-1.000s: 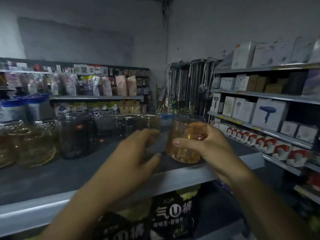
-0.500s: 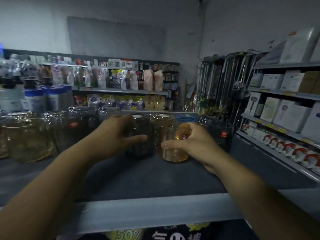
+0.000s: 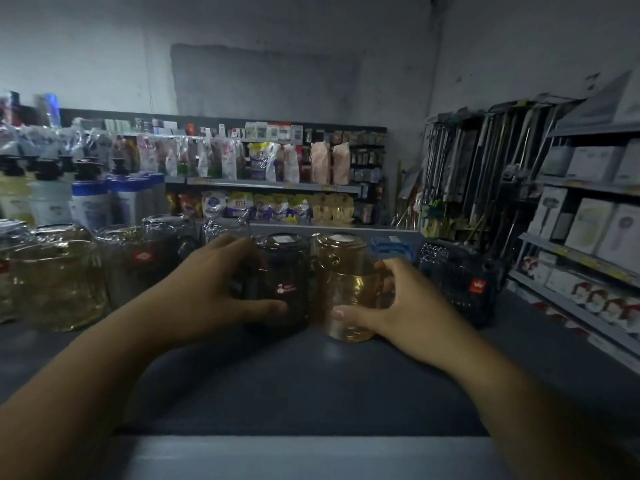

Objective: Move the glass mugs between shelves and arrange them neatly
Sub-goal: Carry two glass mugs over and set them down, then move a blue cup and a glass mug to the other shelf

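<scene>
Two glass mugs stand side by side on the dark top shelf. My left hand grips the dark smoky mug, which carries a small red label, with the thumb across its front. Fingers of my right hand curl round the amber mug, thumb low on its front. The two mugs touch or nearly touch. More glass mugs stand in a row to the left on the same shelf.
A black patterned mug stands right of the amber one. Pump bottles rise behind the left mugs. The shelf's pale front lip runs along the bottom. White boxes fill the shelving on the right.
Both hands have carried their mugs further back onto the top shelf and set them down close together. The view has shifted closer and more squarely onto the shelf.
</scene>
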{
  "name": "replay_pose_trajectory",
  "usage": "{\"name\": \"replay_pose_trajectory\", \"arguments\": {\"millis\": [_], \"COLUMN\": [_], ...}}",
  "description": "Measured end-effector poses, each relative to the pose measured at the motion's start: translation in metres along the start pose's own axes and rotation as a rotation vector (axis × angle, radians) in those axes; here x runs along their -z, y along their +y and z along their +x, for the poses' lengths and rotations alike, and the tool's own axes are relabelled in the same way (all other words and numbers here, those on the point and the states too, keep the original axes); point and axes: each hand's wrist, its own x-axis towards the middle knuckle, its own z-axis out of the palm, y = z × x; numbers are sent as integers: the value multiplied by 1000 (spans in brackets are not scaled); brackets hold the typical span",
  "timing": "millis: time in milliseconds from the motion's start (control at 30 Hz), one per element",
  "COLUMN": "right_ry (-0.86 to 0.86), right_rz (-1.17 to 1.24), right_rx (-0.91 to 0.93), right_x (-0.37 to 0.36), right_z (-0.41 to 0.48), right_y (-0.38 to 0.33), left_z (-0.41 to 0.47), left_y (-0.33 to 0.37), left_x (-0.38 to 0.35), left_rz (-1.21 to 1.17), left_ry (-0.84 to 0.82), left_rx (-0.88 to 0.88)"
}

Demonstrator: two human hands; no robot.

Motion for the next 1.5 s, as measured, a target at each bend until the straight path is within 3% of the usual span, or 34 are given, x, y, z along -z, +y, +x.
{"name": "replay_pose_trajectory", "arguments": {"millis": [200, 767, 900, 1033, 1133, 1300, 1500], "right_ry": [90, 61, 54, 15, 26, 80, -42], "right_rz": [-85, -113, -92, -169, -270, -303, -288], "right_rx": [-43, 11, -6, -25, -10, 200, 427], "right_x": [-1, -12, -13, -7, 2, 1, -48], "right_z": [-3, 0, -2, -12, -31, -71, -106], "right_y": [3, 8, 4, -9, -22, -44, -98], "left_z": [-2, -3, -5, -11, -23, -87, -172], "left_y": [1, 5, 9, 20, 34, 55, 61], "left_x": [-2, -6, -6, -2, 3, 13, 46], "left_rz": [-81, 5, -73, -133, -34, 70, 120], "left_ry": [-8, 8, -13, -55, -44, 143, 271], "left_rx": [29, 37, 50, 106, 117, 70, 162]}}
